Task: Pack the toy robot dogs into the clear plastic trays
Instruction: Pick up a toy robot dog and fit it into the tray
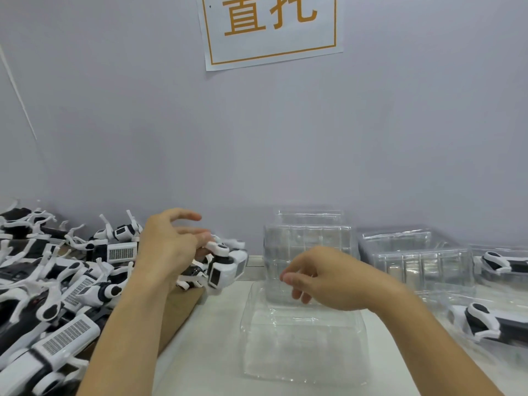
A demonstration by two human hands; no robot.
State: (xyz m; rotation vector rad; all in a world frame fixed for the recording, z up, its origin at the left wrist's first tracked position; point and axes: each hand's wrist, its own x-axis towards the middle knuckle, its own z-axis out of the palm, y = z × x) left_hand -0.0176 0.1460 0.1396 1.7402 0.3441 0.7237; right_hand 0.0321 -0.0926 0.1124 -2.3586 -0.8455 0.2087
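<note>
My left hand (pixel 168 247) holds a black-and-white toy robot dog (pixel 221 267) at the right edge of a heap of such dogs (pixel 57 281). The hand's upper fingers are spread above the toy. An empty clear plastic tray (pixel 303 338) lies on the white table in front of me. Just above that tray's far edge hovers my right hand (pixel 328 278), its fingers loosely curled and holding nothing. Behind it stands a stack of clear trays (pixel 307 244).
The dog heap lies on brown cardboard (pixel 180 310) at the left. More clear trays (pixel 414 252) sit at the right, two of them with packed dogs (pixel 483 321), (pixel 497 262). A grey wall with a paper sign (pixel 268 27) closes the back.
</note>
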